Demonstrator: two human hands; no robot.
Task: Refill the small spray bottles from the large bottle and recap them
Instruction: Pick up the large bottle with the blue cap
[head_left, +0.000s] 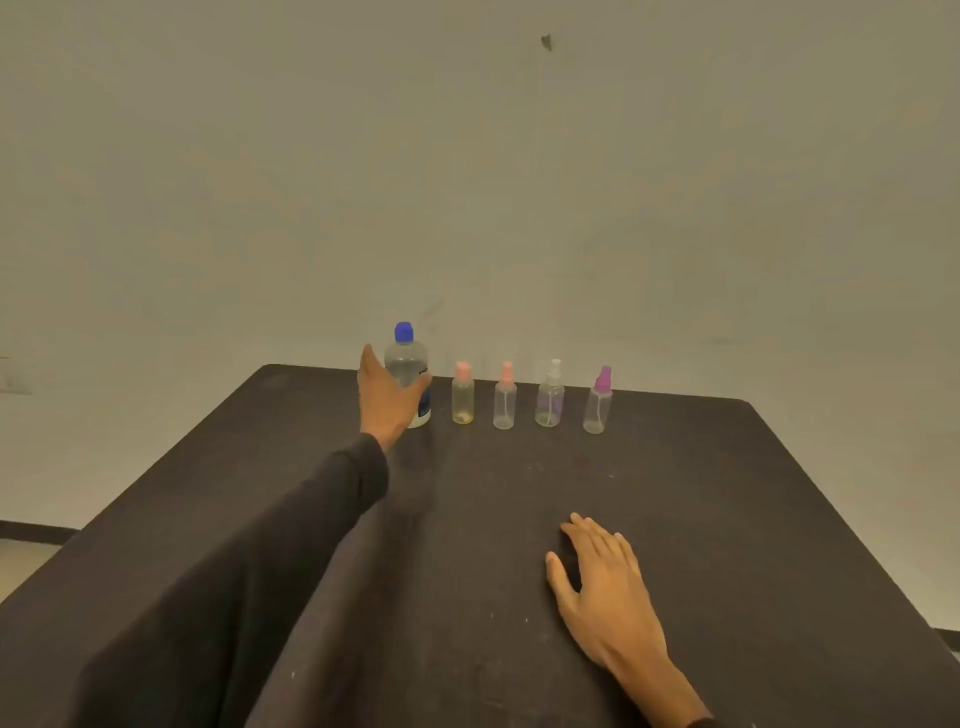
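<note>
Left arm in its dark sleeve (291, 525) stretches far forward, the left hand (387, 397) upright with thumb raised and fingers curled around the large bottle (408, 364), while the right hand (605, 587) lies flat, palm down, fingers spread on the desk (727, 519).

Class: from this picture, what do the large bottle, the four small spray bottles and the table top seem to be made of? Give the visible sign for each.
Large bottle: likely clear plastic, see-through wall, opaque blue cap.
Small spray bottles: thin clear plastic by the look, with coloured spray tops.
Table: dark and matte, no shine; possibly cloth or a mat, cannot tell.
</note>
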